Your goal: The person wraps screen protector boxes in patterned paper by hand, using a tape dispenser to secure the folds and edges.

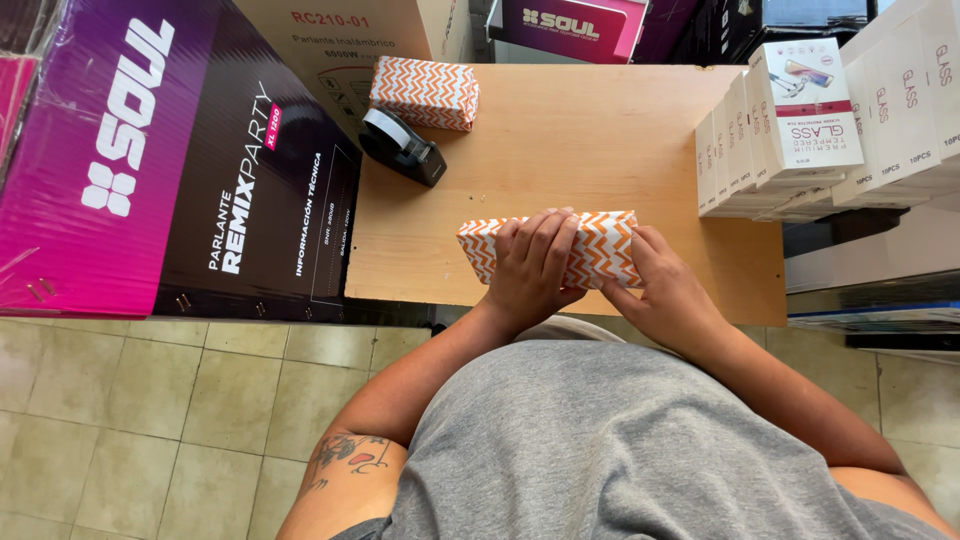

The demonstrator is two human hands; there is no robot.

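While the parcel [590,250] lies near the front edge of the tabletop [560,150], both hands work on it. It is a flat box wrapped in paper with an orange and white zigzag pattern. The left hand [530,265] lies flat over its middle, fingers spread and curved down over the top, pressing it to the wood rather than lifting it. The right hand [665,290] is at the right end, fingers bent around the corner, where the paper seems to be folded in (the fold itself is hidden under the fingers).

I judge that the step in hand is closing the end flap of the wrapping. The next move calls for keeping the fold tight with one hand so the paper does not spring open, and freeing the other hand to bring tape.

A black tape dispenser [402,146] stands further back on the left, well apart from the parcel. Behind it lies a second parcel [425,92] in the same paper. White boxes [800,120] are stacked at the right edge, and a large purple and black carton [180,160] stands on the left.
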